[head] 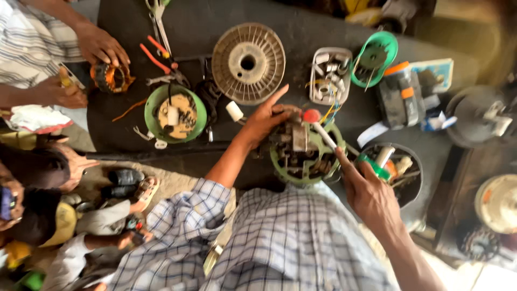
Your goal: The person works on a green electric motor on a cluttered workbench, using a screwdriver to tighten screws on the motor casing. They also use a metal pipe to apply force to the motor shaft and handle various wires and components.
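A: Position of the green motor frame (303,156)?

B: On the dark bench (215,24), centre, right in front of the wearer. Left hand (266,117) rests on its 10 o'clock edge, fingers loosely spread, index extended, gripping nothing I can see.

A: Right hand (366,188)?

B: At 4 o'clock of the frame, fingers closed on a white-shafted tool (323,133); its red end lies over the frame's top.

A: Surroundings?

B: Ribbed round cover (248,63) at 11 o'clock. Green dish (175,114) at 9 o'clock. Another person's hands (99,46) hold a copper-wound coil (111,78), far 10 o'clock.

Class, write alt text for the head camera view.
A person's left hand steadies a green motor frame on a dark workbench while the right hand holds a white-handled tool against it. Another person's hands handle a copper coil nearby.
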